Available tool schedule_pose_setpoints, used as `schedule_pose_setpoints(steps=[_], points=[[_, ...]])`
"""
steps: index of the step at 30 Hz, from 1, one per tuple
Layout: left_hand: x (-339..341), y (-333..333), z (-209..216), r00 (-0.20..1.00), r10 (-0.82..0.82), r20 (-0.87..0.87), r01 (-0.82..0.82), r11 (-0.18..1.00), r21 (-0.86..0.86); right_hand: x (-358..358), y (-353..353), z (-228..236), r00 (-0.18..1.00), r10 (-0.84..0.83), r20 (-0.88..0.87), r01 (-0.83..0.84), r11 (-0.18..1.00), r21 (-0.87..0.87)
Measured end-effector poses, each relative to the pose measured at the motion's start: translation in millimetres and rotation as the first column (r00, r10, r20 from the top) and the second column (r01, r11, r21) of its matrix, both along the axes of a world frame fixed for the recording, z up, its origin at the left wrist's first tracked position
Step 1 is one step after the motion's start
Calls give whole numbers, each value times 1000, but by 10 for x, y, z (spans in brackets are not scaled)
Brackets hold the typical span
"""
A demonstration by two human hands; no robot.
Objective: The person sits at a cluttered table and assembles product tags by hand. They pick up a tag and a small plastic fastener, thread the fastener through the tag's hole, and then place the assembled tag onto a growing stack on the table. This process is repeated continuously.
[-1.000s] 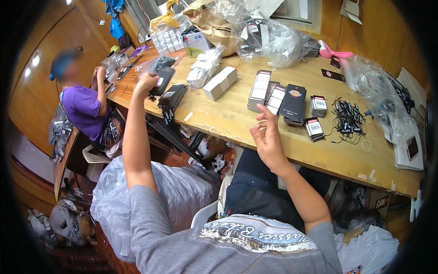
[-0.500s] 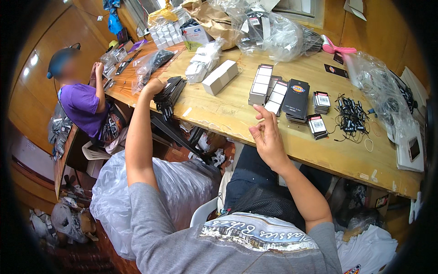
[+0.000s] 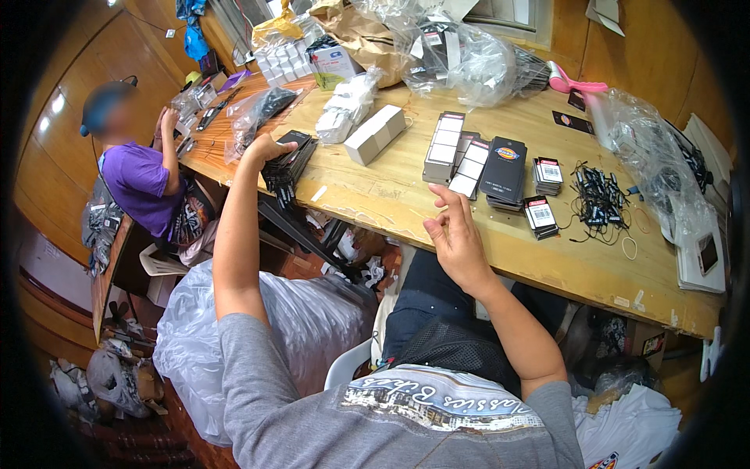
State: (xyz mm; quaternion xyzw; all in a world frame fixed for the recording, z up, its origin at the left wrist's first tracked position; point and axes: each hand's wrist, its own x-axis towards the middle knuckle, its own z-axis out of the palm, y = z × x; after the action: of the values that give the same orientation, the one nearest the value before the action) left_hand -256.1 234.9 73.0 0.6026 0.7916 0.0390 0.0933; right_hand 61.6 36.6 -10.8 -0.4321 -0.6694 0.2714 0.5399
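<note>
My left hand [image 3: 264,148] is over a fanned pile of black hang tags [image 3: 291,166] at the table's left front edge. Its thumb sticks out over the top tags; the other fingers are mostly hidden, and no tag shows clearly in its grip. Above the front edge, my right hand [image 3: 459,238] is open with fingers stretched and nothing visible in it. Beyond it stand a stack of white-labelled tags [image 3: 445,144], looser labelled tags [image 3: 471,168] and a stack of large black tags [image 3: 503,168]. Small barcode tags [image 3: 541,213] lie to its right in two stacks.
A heap of black strings [image 3: 600,199] lies at the right, near a phone [image 3: 708,256]. A long white box [image 3: 375,134] and plastic bags [image 3: 476,62] stand farther back. Another person [image 3: 144,176] sits at the left. A large plastic sack [image 3: 258,336] is beside my chair.
My left thumb has spread outward over the black tags, and the hand has opened a little. My right hand stays almost in place. The whole view has shifted slightly.
</note>
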Motion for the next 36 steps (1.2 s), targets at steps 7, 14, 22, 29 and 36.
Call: schedule_pose_setpoints(steps=[7, 14, 22, 29, 36], points=[[-289, 84, -173, 875, -9, 484, -11, 999, 37, 2, -15, 5, 1000, 6, 17, -5, 1000, -17], [-277, -36, -194, 726, -50, 686, -128, 970, 206, 8, -3, -18, 999, -12, 43, 12, 1000, -11], [-632, -123, -248, 368, -173, 914, -238, 932, 273, 9, -23, -2, 999, -14, 50, 15, 1000, -13], [-1053, -493, -131, -64, -334, 941, -300, 905, 301, 2, 1, -31, 994, -41, 99, 41, 999, 7], [-1267, -872, 147, 23, -544, 839, -235, 813, 533, -26, -2, -33, 991, -24, 129, 23, 1000, 10]])
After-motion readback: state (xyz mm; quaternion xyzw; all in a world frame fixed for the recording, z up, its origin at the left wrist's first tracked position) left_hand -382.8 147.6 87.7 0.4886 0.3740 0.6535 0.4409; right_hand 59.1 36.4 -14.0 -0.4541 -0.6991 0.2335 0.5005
